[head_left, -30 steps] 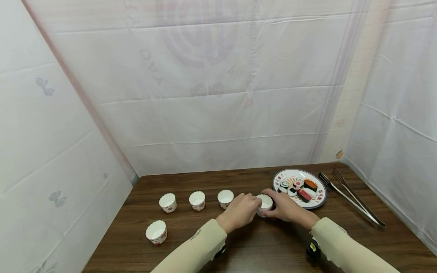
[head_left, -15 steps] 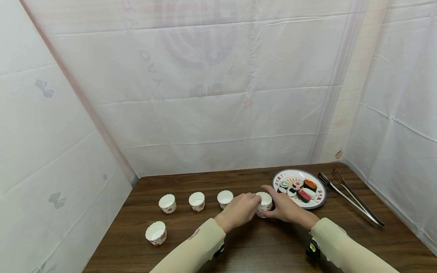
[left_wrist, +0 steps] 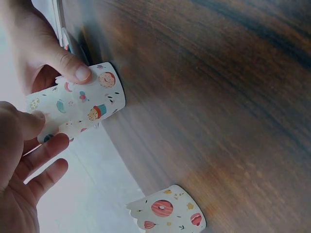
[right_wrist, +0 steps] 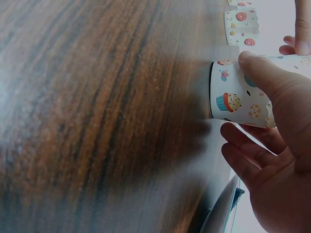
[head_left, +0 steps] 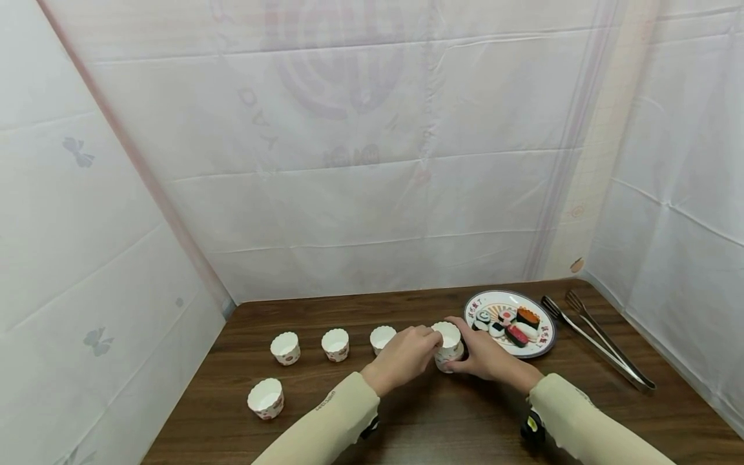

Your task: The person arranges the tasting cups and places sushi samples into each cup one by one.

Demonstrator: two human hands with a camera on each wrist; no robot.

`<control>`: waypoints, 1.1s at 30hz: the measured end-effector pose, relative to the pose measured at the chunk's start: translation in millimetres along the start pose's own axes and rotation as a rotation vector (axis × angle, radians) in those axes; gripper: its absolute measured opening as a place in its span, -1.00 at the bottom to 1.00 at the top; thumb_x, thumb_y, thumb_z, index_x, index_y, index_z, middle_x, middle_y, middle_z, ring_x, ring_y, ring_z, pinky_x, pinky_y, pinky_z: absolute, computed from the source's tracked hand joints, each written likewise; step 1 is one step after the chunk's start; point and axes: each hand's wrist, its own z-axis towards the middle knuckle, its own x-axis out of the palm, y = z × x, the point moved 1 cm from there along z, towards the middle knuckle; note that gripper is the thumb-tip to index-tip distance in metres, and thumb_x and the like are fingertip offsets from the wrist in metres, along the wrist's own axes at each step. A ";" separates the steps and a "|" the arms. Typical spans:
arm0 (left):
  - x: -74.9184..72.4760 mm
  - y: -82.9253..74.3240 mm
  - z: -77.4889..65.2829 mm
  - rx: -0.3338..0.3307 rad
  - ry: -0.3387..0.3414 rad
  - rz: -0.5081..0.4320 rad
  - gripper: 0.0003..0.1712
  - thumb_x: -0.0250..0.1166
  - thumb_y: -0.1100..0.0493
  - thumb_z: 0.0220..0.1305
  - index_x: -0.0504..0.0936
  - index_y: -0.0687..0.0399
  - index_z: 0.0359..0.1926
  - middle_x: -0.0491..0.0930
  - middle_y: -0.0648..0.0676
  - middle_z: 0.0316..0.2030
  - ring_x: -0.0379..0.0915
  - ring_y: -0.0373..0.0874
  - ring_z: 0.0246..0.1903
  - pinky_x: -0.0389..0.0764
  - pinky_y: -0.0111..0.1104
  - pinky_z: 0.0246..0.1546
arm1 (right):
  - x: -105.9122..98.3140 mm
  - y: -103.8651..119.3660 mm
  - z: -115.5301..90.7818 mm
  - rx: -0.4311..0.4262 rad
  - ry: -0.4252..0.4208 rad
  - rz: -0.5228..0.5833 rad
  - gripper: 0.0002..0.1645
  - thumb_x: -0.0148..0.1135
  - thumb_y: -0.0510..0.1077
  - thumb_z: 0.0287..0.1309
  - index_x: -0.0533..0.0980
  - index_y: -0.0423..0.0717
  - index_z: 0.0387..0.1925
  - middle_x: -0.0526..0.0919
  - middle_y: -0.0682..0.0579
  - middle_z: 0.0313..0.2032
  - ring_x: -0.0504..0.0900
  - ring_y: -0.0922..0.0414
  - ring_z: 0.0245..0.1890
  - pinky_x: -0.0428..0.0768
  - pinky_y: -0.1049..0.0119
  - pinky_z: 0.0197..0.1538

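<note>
Two printed paper baking cups are nested in front of me. With thumb and fingers my left hand (head_left: 402,356) pinches the rim of the inner baking cup (head_left: 446,334), which sticks up out of the outer one. The outer baking cup (right_wrist: 235,92) stands on the wooden table, and my right hand (head_left: 487,354) grips it round the side. In the left wrist view, cupcake and donut prints show on the outer cup's wall, and the right thumb (left_wrist: 80,72) lies against it. The left hand partly covers another baking cup (head_left: 380,336) in the head view.
Two more baking cups stand in the row to the left, one a white cup (head_left: 335,345), and another cup (head_left: 266,398) is nearer me. A plate (head_left: 543,349) of sushi pieces (head_left: 517,334) sits just right of my right hand. Metal tongs (head_left: 610,349) lie beyond it.
My left hand has drawn the inner baking cup upward, so more of its wall shows above the outer one. The right hand has stayed in place on the outer cup.
</note>
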 end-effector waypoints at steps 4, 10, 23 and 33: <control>-4.8 2.2 -2.9 0.011 -0.068 -0.034 -0.91 0.39 0.32 0.33 0.70 0.04 -0.21 0.69 -0.08 -0.31 0.60 -0.25 -0.30 0.59 -0.45 -0.20 | 1.3 -0.8 -0.1 -0.020 -0.004 0.005 0.04 0.58 0.15 0.07 0.23 -0.10 0.42 0.69 -0.02 -0.04 0.69 0.12 -0.15 0.62 0.14 -0.11; -10.4 6.0 -8.2 0.022 -0.151 -0.038 -0.89 0.43 0.34 0.27 0.72 0.06 -0.24 0.69 -0.06 -0.33 0.62 -0.23 -0.31 0.61 -0.43 -0.21 | 1.3 -2.3 -0.4 -0.017 0.003 0.002 0.03 0.56 0.16 0.09 0.22 -0.09 0.42 0.69 -0.05 0.03 0.70 0.07 -0.10 0.62 0.08 -0.07; -15.8 10.0 -18.6 0.007 -0.210 -0.014 -0.97 0.44 0.23 0.32 0.73 0.05 -0.28 0.68 -0.07 -0.37 0.59 -0.25 -0.35 0.60 -0.41 -0.28 | 1.0 -1.9 -1.3 -0.030 -0.003 -0.031 0.03 0.57 0.13 0.09 0.24 -0.16 0.42 0.74 -0.09 0.00 0.72 0.06 -0.15 0.63 0.11 -0.12; -25.0 13.5 -28.0 -0.005 -0.229 -0.016 -0.94 0.48 0.25 0.26 0.74 0.05 -0.29 0.67 -0.07 -0.39 0.58 -0.25 -0.39 0.60 -0.41 -0.32 | 0.2 -2.4 -0.7 -0.020 0.005 -0.042 0.03 0.57 0.15 0.08 0.27 -0.17 0.42 0.73 -0.10 -0.02 0.72 0.04 -0.13 0.64 0.11 -0.13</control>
